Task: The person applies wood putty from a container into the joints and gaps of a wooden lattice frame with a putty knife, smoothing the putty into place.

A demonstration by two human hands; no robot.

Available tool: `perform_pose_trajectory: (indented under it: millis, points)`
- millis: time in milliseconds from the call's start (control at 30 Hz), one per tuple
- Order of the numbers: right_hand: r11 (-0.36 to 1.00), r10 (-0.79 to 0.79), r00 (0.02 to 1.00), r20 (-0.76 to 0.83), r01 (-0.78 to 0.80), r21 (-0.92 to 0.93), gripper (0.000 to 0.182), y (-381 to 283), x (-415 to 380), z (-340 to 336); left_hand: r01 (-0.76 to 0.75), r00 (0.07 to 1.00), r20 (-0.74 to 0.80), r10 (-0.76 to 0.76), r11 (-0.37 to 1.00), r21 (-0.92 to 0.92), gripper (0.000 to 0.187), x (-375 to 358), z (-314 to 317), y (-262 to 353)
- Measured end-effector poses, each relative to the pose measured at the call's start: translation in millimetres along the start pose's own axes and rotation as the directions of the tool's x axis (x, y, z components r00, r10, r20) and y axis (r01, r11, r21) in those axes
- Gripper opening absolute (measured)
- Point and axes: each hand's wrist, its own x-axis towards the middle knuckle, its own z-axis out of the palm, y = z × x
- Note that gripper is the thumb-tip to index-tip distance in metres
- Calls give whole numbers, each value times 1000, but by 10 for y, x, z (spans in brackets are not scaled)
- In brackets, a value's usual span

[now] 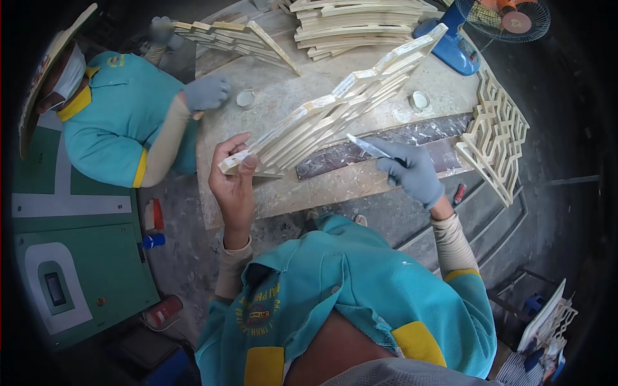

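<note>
My bare left hand [233, 186] grips the near end of a pale wooden lattice panel [344, 89], thumb on top. The panel is tilted up over the table, and white smears mark its upper edge. In my right hand [415, 175], which wears a grey glove, is a knife [368, 147] with a white-smeared blade. The blade points up and left, apart from the panel's lower side. Beneath them lies a dark, white-spattered board [386, 138]. A small cup of white paste [420, 101] stands beyond the knife.
At the left, a co-worker's gloved hand [207, 93] is beside another cup [246, 98], near a second lattice panel [238, 44]. Stacked panels [357, 26] and a blue fan [454, 48] occupy the worktable's [283, 196] far side. Another lattice [496, 138] leans at the right edge.
</note>
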Motion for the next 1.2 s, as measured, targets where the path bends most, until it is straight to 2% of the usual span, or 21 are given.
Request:
perform_pose_trajectory:
  millis: [33,67,100,133,233,267,333,467,533,667,733,867,933,1033,1100,1200]
  points:
    - [1000,1,1000,0,-1,7,40,-38,-3,88,-90,996,31,86,988,125,37,-4,-48,21]
    - [983,-124,992,-20,120,-143,41,-72,-7,163,-90,996,37,86,988,128,37,-5,-103,67]
    - [929,-246,969,-22,229,-290,43,-105,-18,228,-104,992,92,83,963,248,33,-8,-164,137]
    - [932,-243,970,-27,225,-285,43,-153,-28,280,-123,986,146,74,923,364,30,-14,-209,192]
    - [908,-296,954,-38,269,-320,48,-340,-89,392,-40,994,109,-1,928,370,21,-98,-185,287]
    - [880,-322,946,-40,284,-382,50,-408,-118,413,-39,994,114,-4,926,376,21,-126,-168,276]
    - [851,-346,937,-45,293,-436,53,-488,-151,471,-67,998,30,61,939,338,20,-169,-126,231]
    - [821,-408,907,-103,315,-476,55,-569,-202,530,-109,994,14,111,934,341,20,-207,-62,281]
    - [806,-419,903,-98,320,-499,55,-579,-215,527,-24,999,-18,30,964,265,20,-227,-55,265]
    - [854,-389,913,-123,307,-420,56,-561,-273,572,-3,994,-111,18,990,138,20,-284,-27,152]
    - [854,-394,909,-137,307,-420,56,-564,-290,586,-53,983,-171,65,996,74,23,-287,58,126]
    - [828,-377,913,-154,257,-499,59,-579,-258,615,-33,994,-100,46,991,128,25,-268,177,128]
    - [801,-383,908,-172,234,-551,62,-571,-234,636,-183,983,55,174,938,295,25,-213,214,161]
    - [767,-399,891,-214,197,-610,61,-543,-213,669,-208,976,138,169,912,354,25,-246,229,122]
    - [718,-428,879,-211,189,-670,63,-505,-206,691,-208,976,140,168,910,359,25,-236,255,147]
    - [724,-441,869,-224,198,-660,65,-471,-201,717,-186,981,123,150,911,367,26,-222,261,152]
